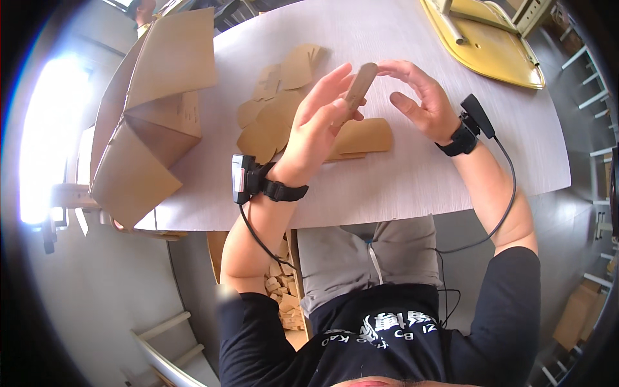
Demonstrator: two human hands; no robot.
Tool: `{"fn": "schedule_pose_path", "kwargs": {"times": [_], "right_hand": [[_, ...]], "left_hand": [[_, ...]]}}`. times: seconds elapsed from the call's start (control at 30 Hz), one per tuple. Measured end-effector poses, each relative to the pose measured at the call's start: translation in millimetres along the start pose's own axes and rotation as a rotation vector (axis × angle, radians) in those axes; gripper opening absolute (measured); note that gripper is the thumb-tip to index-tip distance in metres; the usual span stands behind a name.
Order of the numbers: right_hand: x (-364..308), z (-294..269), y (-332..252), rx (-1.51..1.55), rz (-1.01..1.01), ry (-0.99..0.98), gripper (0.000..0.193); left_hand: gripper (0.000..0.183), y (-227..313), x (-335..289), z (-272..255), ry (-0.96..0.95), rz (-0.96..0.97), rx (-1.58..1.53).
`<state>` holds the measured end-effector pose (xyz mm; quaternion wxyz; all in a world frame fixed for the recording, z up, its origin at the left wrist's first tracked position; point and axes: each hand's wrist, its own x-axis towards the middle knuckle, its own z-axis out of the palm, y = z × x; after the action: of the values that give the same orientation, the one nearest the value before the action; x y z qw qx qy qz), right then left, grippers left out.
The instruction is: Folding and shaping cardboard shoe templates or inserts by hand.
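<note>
Raised over the table, my left hand point(316, 116) is closed around a narrow brown cardboard piece point(362, 87) with a rounded end, which tilts up and away. My right hand point(425, 103) is open, its thumb apart and its fingers curved. Its fingertips come close to the piece's far end; whether they touch it I cannot tell. Beneath and beside my left hand lies a loose pile of flat brown cardboard cut-outs point(274, 119), some with rounded outlines. A rectangular stack of cardboard pieces point(364, 137) lies below the two hands.
An open cardboard box point(171, 64) with spread flaps stands at the table's left. A yellow seat with metal legs point(496, 48) rests at the far right of the white table point(445, 187). Under the near edge, a box holds many cardboard scraps point(284, 293). Cables point(509, 213) hang from black wrist devices.
</note>
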<state>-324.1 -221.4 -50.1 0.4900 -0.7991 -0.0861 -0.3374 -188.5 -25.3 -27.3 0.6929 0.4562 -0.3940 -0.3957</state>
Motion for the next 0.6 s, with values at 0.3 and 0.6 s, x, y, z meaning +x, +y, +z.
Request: {"fn": "schedule_pose_path", "kwargs": {"times": [0.3,0.6], "right_hand": [[-0.9,-1.6,-5.2,0.014,0.001,0.058,0.024],[-13.2,-1.9,-7.4,0.406,0.353,-0.008,0.022]], "left_hand": [[0.062,-1.3,3.3,4.0,-0.062,-0.139,-0.126],[0.074,-2.8,-6.5,14.2,-0.225,-0.390,-0.151]]}}
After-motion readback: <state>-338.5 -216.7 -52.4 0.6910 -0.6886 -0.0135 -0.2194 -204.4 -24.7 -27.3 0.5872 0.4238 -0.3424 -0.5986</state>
